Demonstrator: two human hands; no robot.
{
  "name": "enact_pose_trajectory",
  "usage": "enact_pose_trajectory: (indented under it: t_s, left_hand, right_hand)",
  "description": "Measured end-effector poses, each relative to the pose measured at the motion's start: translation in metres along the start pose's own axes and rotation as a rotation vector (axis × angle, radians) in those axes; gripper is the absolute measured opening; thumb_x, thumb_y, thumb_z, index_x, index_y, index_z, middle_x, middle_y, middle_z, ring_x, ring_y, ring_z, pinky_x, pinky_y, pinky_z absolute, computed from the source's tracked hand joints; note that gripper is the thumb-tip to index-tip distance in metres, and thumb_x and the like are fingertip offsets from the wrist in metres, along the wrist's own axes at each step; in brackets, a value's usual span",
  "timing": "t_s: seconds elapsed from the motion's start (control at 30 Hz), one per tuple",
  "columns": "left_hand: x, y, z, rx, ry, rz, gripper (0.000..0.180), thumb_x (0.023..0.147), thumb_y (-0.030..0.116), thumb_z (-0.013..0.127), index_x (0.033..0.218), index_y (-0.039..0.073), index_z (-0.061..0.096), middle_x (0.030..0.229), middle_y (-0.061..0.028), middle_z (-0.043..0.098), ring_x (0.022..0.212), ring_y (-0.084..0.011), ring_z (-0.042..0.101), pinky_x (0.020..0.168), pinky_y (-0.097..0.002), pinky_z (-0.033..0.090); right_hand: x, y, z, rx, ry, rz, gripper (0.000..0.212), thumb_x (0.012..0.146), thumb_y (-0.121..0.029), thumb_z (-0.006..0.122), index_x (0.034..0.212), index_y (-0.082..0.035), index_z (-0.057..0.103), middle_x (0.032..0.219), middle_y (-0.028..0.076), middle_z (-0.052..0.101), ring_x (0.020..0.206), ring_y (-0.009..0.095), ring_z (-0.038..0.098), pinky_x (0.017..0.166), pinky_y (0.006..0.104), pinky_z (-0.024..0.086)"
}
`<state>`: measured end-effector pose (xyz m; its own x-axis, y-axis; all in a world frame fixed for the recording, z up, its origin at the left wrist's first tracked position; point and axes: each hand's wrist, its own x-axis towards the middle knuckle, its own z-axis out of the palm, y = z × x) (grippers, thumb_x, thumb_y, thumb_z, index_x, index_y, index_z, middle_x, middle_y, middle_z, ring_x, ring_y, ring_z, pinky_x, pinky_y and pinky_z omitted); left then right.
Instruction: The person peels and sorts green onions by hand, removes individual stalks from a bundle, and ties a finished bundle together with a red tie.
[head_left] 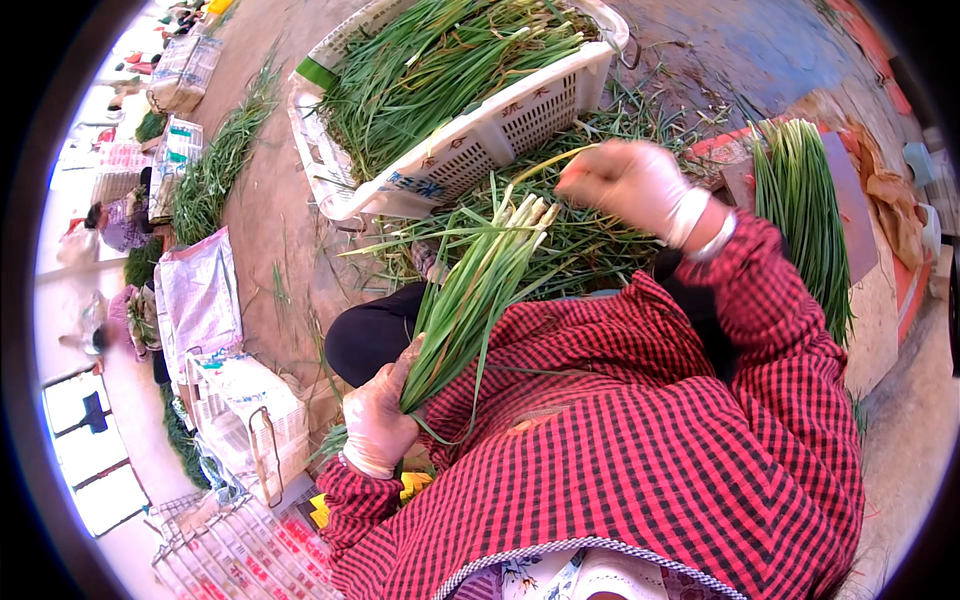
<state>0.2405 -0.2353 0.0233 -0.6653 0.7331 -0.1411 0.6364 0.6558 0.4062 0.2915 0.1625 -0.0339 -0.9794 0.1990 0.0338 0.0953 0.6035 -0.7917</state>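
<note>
A loose bunch of green chives (468, 295) slants across my lap, its pale stem ends pointing up and away. Its leafy lower part is wrapped by my left hand (378, 418), which wears a thin whitish glove. My right hand (632, 188), gloved too and slightly blurred, is closed just above and right of the stem ends. From its pinched fingers a yellowed chive leaf (548, 164) runs down to the bunch. Beneath both hands spreads a heap of loose leaves and trimmings (590, 255).
A white plastic crate (490, 148) piled with chives (440, 75) stands ahead. To my right, a neat chive bundle (800, 215) lies on a board. More greens (225, 165), a pale sack (200, 295) and a white basket (250, 405) are on the left; people work farther off.
</note>
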Motion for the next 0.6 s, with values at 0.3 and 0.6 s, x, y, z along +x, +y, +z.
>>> enact_pose_trajectory:
  t_s: [0.3, 0.6]
  left_hand:
    - [0.001, -0.003, -0.013, 0.374, 0.127, 0.082, 0.091, 0.063, -0.001, 0.065, 0.147, 0.029, 0.044, 0.086, -0.0062, 0.062, 0.068, -0.0276, 0.062, 0.059, -0.0387, 0.049]
    - [0.000, -0.016, -0.003, 0.621, 0.137, 0.163, 0.089, 0.067, -0.002, 0.061, 0.148, 0.032, 0.042, 0.100, -0.0104, 0.064, 0.072, -0.0255, 0.063, 0.059, -0.0398, 0.051]
  right_hand:
    - [-0.009, 0.002, 0.033, -0.349, 0.040, -0.299, 0.016, 0.088, -0.029, 0.061, 0.084, -0.014, 0.063, 0.071, 0.008, 0.065, 0.064, 0.031, 0.066, 0.056, 0.0437, 0.053]
    - [0.014, -0.014, 0.012, -0.251, -0.024, -0.165, 0.064, 0.083, -0.053, 0.068, 0.124, -0.004, 0.062, 0.125, 0.014, 0.059, 0.110, 0.031, 0.062, 0.094, 0.0386, 0.050]
